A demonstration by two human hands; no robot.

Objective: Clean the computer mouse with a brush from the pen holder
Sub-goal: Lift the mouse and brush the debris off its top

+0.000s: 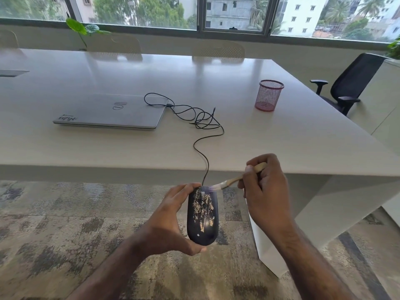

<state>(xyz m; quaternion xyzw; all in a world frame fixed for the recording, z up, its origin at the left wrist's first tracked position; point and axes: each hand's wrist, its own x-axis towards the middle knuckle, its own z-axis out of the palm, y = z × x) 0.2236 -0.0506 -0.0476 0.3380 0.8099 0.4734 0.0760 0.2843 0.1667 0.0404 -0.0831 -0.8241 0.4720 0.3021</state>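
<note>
My left hand [173,221] grips a black wired computer mouse [202,215] by its left side and rear, holding it in the air in front of the table's near edge. Pale dust flecks cover the mouse's top. My right hand [266,187] pinches a small wooden-handled brush [236,179], whose pale bristles touch the front right of the mouse near the scroll wheel. The mouse cable [200,135] runs up over the table edge in loops to the laptop. A pink mesh pen holder [269,95] stands on the table at the right; nothing shows inside it.
A closed silver laptop [110,111] lies on the white table [281,144] left of the cable. A black office chair [350,83] stands at the table's right end, pale chairs on the far side. Patterned carpet lies below my hands.
</note>
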